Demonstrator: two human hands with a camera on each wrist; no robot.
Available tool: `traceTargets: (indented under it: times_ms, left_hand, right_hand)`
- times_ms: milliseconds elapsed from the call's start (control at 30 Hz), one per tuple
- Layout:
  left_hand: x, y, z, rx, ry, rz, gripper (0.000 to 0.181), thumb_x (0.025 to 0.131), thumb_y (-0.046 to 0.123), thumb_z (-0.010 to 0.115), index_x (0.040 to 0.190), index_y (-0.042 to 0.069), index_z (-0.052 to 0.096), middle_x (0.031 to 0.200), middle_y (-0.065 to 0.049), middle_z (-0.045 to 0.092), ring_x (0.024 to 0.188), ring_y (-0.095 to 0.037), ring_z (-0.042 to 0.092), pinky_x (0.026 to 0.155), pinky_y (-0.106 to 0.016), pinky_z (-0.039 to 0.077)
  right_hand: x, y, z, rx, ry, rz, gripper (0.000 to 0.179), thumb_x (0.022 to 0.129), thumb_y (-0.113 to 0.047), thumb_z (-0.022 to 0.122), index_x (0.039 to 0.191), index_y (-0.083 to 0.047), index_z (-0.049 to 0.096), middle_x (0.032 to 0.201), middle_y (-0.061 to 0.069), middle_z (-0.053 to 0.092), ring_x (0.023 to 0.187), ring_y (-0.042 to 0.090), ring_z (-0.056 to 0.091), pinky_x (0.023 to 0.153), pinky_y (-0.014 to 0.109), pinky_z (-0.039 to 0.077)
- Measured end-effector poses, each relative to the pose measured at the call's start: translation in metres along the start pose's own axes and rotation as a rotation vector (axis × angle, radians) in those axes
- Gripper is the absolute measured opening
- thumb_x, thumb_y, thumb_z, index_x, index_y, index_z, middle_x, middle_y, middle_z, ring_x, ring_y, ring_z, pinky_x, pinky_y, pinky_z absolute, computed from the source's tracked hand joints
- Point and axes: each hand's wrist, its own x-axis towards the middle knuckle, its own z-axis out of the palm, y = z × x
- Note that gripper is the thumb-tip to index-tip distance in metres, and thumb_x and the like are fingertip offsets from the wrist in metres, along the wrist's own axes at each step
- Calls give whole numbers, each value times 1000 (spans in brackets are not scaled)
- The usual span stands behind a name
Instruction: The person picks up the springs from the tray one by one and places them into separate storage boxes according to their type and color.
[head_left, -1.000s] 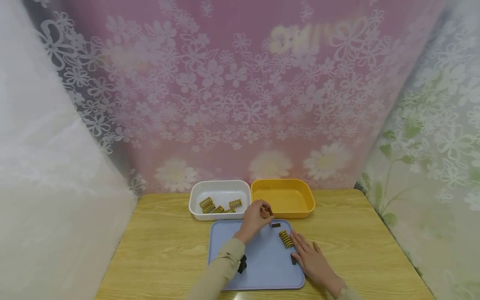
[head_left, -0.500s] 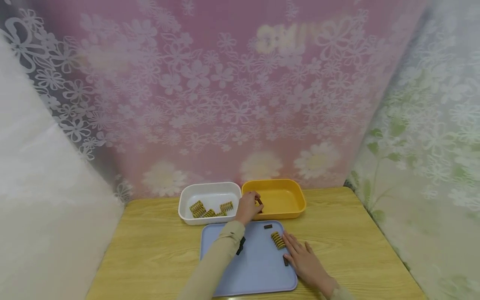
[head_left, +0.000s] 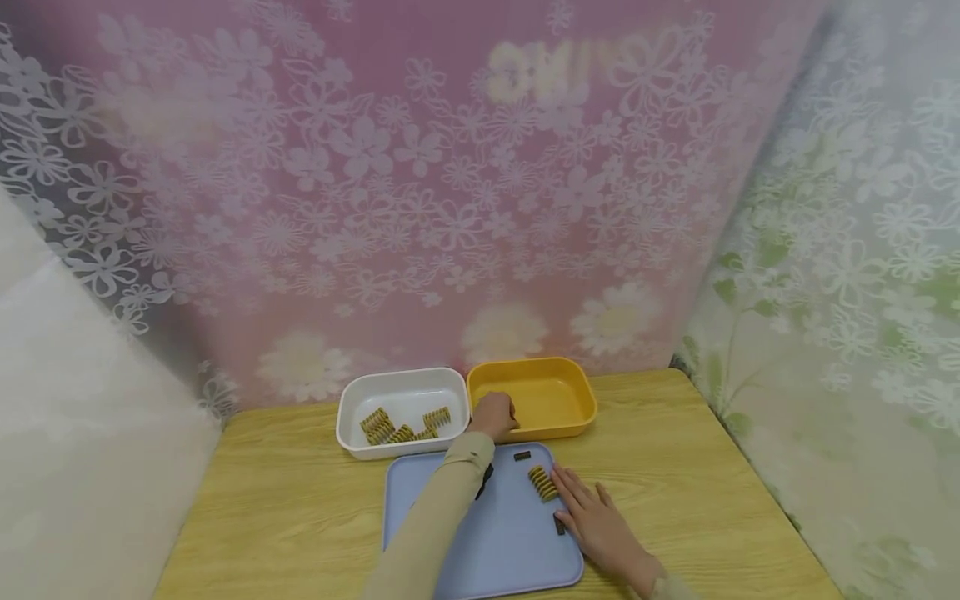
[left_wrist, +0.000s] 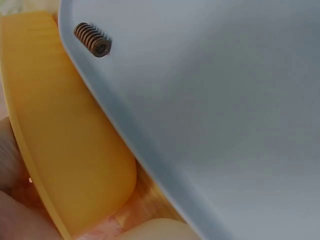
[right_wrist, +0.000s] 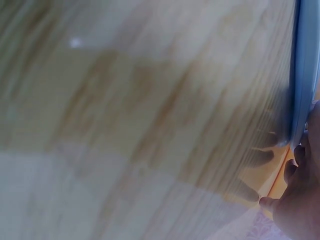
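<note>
My left hand (head_left: 492,414) reaches over the near wall of the yellow container (head_left: 555,404), fingers pointing down inside. Its fingertips are hidden, and I cannot see whether the small brown spring is still between them. In the left wrist view, part of that hand (left_wrist: 15,200) shows beyond the container's wall (left_wrist: 75,125). My right hand (head_left: 600,531) rests with extended fingers along the right edge of the blue tray (head_left: 502,542). On the tray lie a small brown spring (head_left: 522,456), a larger yellow spring (head_left: 542,483) and another small dark spring (head_left: 559,523) beside the right thumb.
A white container (head_left: 405,387) with several yellow springs (head_left: 377,425) stands left of the yellow one, close against it. Both stand behind the tray on the wooden table (head_left: 285,500). A floral curtain (head_left: 450,208) rises behind the table.
My left hand has carried a small brown spring from above the tray's far edge into the yellow container, where its fingers have dropped from sight. The right hand stays at the tray; the head view has shifted.
</note>
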Motion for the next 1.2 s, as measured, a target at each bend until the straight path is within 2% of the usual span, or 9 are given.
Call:
traceTargets:
  times_ms: [133, 200, 333, 467, 600, 767, 933, 1200]
  left_hand:
    - [-1, -7, -1, 9, -4, -18, 19, 81, 18, 87, 90, 6, 76, 86, -4, 73, 79, -20, 69, 73, -32, 58]
    - [-2, -8, -3, -12, 0, -32, 20, 85, 20, 84, 95, 5, 75, 89, -6, 73, 80, -20, 69, 75, -33, 58]
    - [-5, -7, -11, -84, 70, -21, 15, 94, 19, 74, 99, 5, 74, 91, -6, 73, 77, -17, 67, 75, -31, 58]
    - [-9, -7, -16, -169, 161, 43, 10, 99, 16, 67, 99, 8, 73, 88, -3, 72, 71, -12, 63, 70, -26, 57]
    - [-18, -5, -19, -247, 178, 88, 11, 99, 18, 66, 102, 9, 73, 90, -1, 71, 75, -10, 63, 73, -24, 56]
    - [-35, 0, -19, -317, 186, 101, 12, 100, 21, 65, 104, 12, 72, 91, 1, 70, 80, -10, 64, 74, -24, 56]
    - [-52, 3, -15, -351, 228, 150, 10, 99, 19, 66, 102, 11, 73, 89, 1, 69, 80, -10, 64, 73, -23, 55]
    - [-66, 1, -1, -347, 291, 242, 5, 96, 13, 70, 99, 12, 73, 88, 2, 70, 77, -4, 62, 71, -16, 53]
  right_hand:
    - [2, -4, 1, 11, -13, -2, 60, 104, -34, 55, 157, -11, 38, 163, 3, 35, 147, 28, 38, 107, 70, 35]
    - [3, -5, 1, 13, -26, -5, 60, 105, -34, 54, 157, -11, 38, 163, 4, 35, 147, 29, 37, 107, 70, 34]
    - [3, -5, 2, -9, -18, -28, 59, 105, -35, 52, 157, -10, 38, 163, 5, 35, 147, 28, 37, 107, 69, 35]
    - [2, -6, -1, -12, 2, -38, 58, 106, -34, 52, 155, -7, 40, 162, 7, 37, 146, 29, 38, 107, 70, 35]
    - [2, -6, -3, -9, -1, -23, 57, 106, -33, 52, 155, -7, 40, 162, 7, 37, 146, 31, 39, 107, 70, 34]
    - [2, -5, -4, 9, -2, -20, 58, 105, -32, 54, 155, -6, 40, 161, 9, 38, 145, 32, 40, 106, 71, 34]
    - [1, 1, 2, -20, 9, -29, 59, 105, -35, 53, 156, -9, 40, 161, 6, 38, 144, 31, 41, 105, 70, 36]
    - [1, 6, 9, -26, 1, -8, 60, 104, -36, 55, 157, -13, 39, 162, 3, 37, 145, 29, 40, 108, 68, 35]
